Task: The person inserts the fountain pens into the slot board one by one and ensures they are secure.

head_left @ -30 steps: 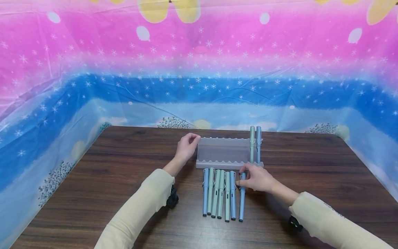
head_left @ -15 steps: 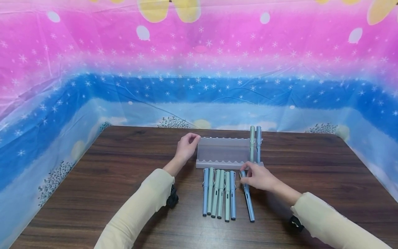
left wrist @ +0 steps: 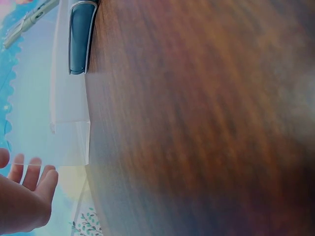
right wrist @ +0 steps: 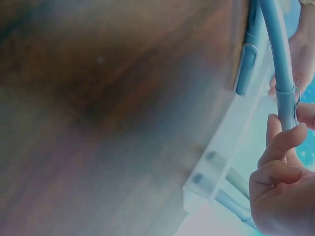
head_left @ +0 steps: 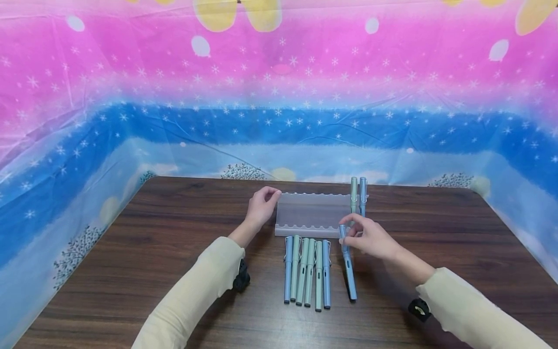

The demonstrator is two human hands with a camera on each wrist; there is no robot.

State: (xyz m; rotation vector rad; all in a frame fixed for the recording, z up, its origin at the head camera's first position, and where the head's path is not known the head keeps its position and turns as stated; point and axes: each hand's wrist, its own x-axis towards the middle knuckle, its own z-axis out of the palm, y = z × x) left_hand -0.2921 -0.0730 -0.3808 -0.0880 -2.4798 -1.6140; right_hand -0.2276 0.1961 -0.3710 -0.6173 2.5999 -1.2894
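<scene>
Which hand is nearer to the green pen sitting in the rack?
Right. The right hand is just in front of that green pen; the left hand is at the left end of the rack.

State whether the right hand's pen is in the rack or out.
Out: the right hand pinches the pen, its lower end in front of the rack.

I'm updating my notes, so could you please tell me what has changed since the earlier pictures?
The right hand has moved the light-blue capped pen toward the translucent scalloped plastic rack, and the pen's near end has swung to the right. The left hand stays at the rack's left edge; the row of six blue and green pens and the green and blue pair in the rack have not moved.
</scene>
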